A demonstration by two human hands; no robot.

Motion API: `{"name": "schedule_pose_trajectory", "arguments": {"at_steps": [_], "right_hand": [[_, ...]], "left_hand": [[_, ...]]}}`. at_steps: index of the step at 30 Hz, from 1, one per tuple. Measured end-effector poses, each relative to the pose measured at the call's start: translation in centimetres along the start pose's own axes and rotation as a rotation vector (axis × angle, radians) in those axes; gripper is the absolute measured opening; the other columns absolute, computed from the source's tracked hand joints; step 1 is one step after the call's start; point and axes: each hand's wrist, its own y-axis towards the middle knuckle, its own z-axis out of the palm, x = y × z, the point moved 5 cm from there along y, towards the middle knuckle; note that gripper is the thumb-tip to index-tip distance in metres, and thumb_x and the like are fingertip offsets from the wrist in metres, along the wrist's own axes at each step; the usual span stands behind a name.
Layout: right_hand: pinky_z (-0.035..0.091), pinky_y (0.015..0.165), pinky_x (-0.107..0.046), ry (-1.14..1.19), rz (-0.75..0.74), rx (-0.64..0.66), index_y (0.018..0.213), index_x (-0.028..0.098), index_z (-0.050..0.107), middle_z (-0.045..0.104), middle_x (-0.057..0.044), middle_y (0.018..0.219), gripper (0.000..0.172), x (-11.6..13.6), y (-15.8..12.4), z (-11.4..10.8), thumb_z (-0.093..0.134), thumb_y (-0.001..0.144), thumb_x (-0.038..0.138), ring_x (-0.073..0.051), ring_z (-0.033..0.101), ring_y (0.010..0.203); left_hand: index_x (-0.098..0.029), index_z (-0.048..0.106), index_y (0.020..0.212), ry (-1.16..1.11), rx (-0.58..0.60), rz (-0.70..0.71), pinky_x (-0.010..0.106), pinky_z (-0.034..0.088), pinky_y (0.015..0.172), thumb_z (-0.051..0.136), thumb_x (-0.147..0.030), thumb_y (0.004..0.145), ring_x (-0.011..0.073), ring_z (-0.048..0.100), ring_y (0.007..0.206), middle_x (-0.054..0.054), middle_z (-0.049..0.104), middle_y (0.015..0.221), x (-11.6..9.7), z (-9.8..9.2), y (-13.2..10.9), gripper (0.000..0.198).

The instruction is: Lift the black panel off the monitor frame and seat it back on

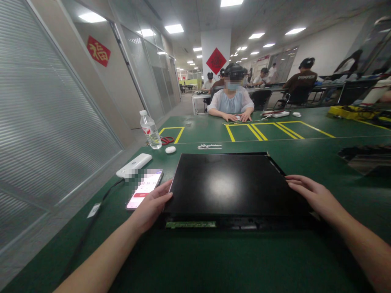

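Observation:
A flat black LCD panel (232,187) lies face up over a black frame (244,223), and a soft patch of light reflects in its middle. Along the near edge a strip of green circuit board (191,224) shows below the panel. My left hand (153,205) grips the panel's left edge, thumb on top and the other fingers partly hidden beneath. On the opposite side, my right hand (311,194) holds the right edge with its fingertips. Part of the frame shows past the panel's far right corner. Close by my left hand lies a lit phone (148,189).
At left on the green table (232,264) are a white power bank (134,165) with a black cable, a water bottle (150,130), red-handled scissors (167,140) and a white earbud case (170,149). A masked person (231,97) sits across; dark sheets (369,158) lie right.

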Motion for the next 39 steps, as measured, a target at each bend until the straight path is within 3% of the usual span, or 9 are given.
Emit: {"name": "schedule_pose_trajectory", "arguments": {"at_steps": [6,13,17,26,35,39], "right_hand": [[0.048,0.111,-0.049,-0.082,-0.018,-0.001,0.112,0.031,0.076,0.081,-0.009,0.122,0.057,-0.15,0.10,-0.15,0.068,0.071,0.071,-0.037,0.070,0.123],[0.053,0.106,-0.052,-0.134,-0.071,-0.028,0.111,0.032,0.078,0.082,-0.007,0.117,0.055,-0.26,0.24,-0.14,0.064,0.075,0.072,-0.036,0.073,0.115],[0.053,0.106,-0.052,-0.180,-0.083,-0.034,0.112,0.032,0.077,0.082,-0.006,0.117,0.054,-0.24,0.23,-0.18,0.063,0.078,0.071,-0.035,0.073,0.115],[0.050,0.110,-0.055,-0.166,-0.055,-0.018,0.113,0.033,0.076,0.082,-0.005,0.118,0.054,-0.57,0.42,-0.31,0.067,0.075,0.069,-0.036,0.072,0.117],[0.053,0.106,-0.052,-0.186,-0.088,-0.025,0.114,0.031,0.076,0.082,-0.006,0.116,0.052,-0.52,0.52,-0.30,0.063,0.079,0.068,-0.034,0.073,0.116],[0.054,0.104,-0.053,-0.180,-0.085,-0.034,0.111,0.031,0.076,0.082,-0.006,0.114,0.051,-0.35,0.41,-0.36,0.065,0.078,0.068,-0.035,0.074,0.114]], "left_hand": [[-0.020,0.078,0.130,-0.002,-0.020,0.021,0.043,0.053,0.111,0.096,-0.024,0.062,0.0394,0.064,0.138,0.013,0.077,0.137,-0.44,0.14,-0.57,0.070],[-0.014,0.078,0.124,-0.038,-0.080,0.003,0.036,0.057,0.104,0.093,-0.009,0.061,0.0351,0.069,0.132,0.014,0.081,0.130,-0.56,-0.08,-0.73,0.066],[-0.015,0.079,0.121,-0.043,-0.076,0.000,0.038,0.058,0.102,0.093,-0.011,0.061,0.0355,0.071,0.128,0.014,0.081,0.129,-0.48,-0.10,-0.67,0.062],[-0.023,0.080,0.124,0.047,-0.043,0.078,0.050,0.048,0.118,0.096,-0.028,0.064,0.0414,0.062,0.139,0.012,0.076,0.139,-0.40,-0.53,-0.45,0.062],[-0.021,0.084,0.114,0.087,-0.069,0.152,0.050,0.039,0.125,0.099,-0.032,0.058,0.0430,0.050,0.149,0.014,0.074,0.143,-0.83,-0.12,-0.60,0.059],[-0.021,0.084,0.111,0.116,-0.093,0.173,0.052,0.031,0.129,0.101,-0.032,0.055,0.0424,0.044,0.153,0.014,0.066,0.153,-0.60,-0.72,-0.29,0.059]]}}
